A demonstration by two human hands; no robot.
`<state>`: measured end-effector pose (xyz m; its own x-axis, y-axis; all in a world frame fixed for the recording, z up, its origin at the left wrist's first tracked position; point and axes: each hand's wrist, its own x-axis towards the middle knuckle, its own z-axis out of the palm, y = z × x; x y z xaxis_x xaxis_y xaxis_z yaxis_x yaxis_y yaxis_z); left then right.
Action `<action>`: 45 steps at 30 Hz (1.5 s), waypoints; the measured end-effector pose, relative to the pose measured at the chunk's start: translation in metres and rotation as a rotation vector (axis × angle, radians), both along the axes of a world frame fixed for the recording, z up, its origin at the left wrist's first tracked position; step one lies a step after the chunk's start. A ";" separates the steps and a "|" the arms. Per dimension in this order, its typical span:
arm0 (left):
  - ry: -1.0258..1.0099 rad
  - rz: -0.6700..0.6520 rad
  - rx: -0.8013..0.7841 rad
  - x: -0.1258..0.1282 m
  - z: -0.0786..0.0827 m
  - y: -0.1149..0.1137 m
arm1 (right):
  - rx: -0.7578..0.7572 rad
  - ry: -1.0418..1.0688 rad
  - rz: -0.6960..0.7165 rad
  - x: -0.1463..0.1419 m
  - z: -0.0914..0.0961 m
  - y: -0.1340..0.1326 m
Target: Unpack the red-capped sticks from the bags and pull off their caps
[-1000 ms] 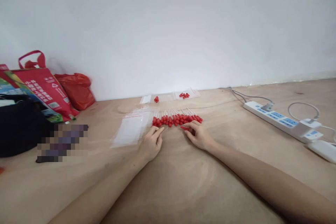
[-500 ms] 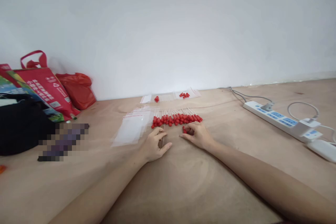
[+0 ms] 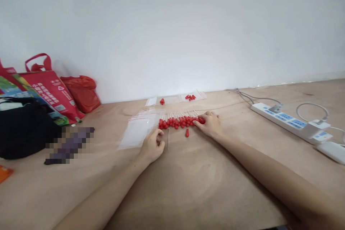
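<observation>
A row of thin pale sticks with red, bulb-shaped heads [image 3: 176, 122] lies on the table, heads toward me. My right hand [image 3: 211, 124] is at the row's right end, thumb in front and fingers behind, closed round some red heads. Just in front of the row lies a single red bulb-shaped piece [image 3: 187, 133], apart from both hands. My left hand [image 3: 153, 146] rests left of a thin, clear-looking stick [image 3: 169, 139]. Its fingers are loosely curled, with a gap to the thumb and nothing visible between them.
Clear zip bags [image 3: 138, 131] lie left of the row. Behind it, more bags hold small red pieces [image 3: 190, 97]. A white power strip [image 3: 289, 120] with cables is on the right. Red bags [image 3: 54, 88] and a black bag [image 3: 25, 127] stand at left.
My right hand has left the red piece on the table and moved up and right to the row's end. My left hand has drawn back left from the thin stick.
</observation>
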<state>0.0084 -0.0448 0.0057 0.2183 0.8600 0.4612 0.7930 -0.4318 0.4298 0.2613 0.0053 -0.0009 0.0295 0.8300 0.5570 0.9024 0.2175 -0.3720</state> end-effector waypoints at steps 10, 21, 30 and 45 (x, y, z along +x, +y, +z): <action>0.092 -0.183 0.036 0.006 0.000 0.002 | 0.194 0.195 0.026 0.005 -0.003 -0.013; 0.120 -0.158 0.310 0.005 0.009 -0.010 | 0.069 0.290 0.527 -0.016 -0.003 -0.061; 0.319 -0.328 0.355 0.008 0.002 -0.010 | 0.073 0.036 0.585 -0.032 0.000 -0.070; 0.186 -0.266 0.354 -0.017 -0.001 -0.011 | 0.116 -0.038 0.540 -0.005 -0.001 -0.064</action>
<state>-0.0086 -0.0553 0.0052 0.5158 0.5605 0.6479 0.6847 -0.7243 0.0815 0.2564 -0.0588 -0.0021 -0.4055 0.6548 0.6379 0.6637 0.6907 -0.2871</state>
